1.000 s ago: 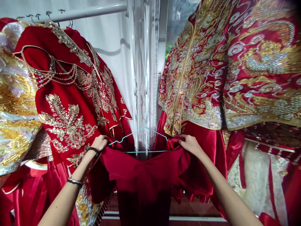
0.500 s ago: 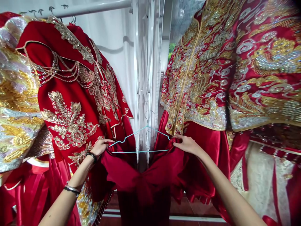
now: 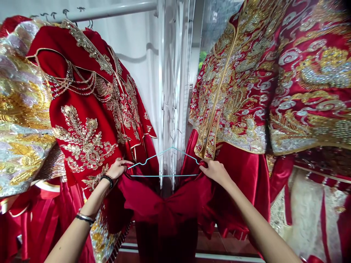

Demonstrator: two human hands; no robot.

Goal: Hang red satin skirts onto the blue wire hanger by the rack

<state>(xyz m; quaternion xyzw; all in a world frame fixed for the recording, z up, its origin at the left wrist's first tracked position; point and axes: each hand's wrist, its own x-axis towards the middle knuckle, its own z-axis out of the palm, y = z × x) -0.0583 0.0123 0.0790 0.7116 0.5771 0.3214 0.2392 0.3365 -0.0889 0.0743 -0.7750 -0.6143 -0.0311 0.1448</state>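
Observation:
A dark red dress [image 3: 164, 226] with a bow-like front hangs from a light blue wire hanger [image 3: 164, 175] in front of me. My left hand [image 3: 120, 168] is closed at the hanger's left end, gripping the dress's upper edge there. At the opposite end, my right hand [image 3: 216, 171] pinches the dress's top corner, its thumb and fingers closed around the cloth. The hanger's hook [image 3: 175, 134] points up and is free of any rail. Folds of cloth hide my fingertips in part.
On the left, a red jacket with beaded sleeves [image 3: 87, 138] hangs from a white rail [image 3: 117, 11]. Gold-embroidered jackets [image 3: 236, 91] hang close on the right. White upright posts [image 3: 161, 91] stand between them, and a white rack bar [image 3: 227, 257] runs low down.
The view has shifted slightly, so the garments on the left sit a bit further right. My right hand has turned a little, its fingers curled tighter. Both hands keep hold of the dress.

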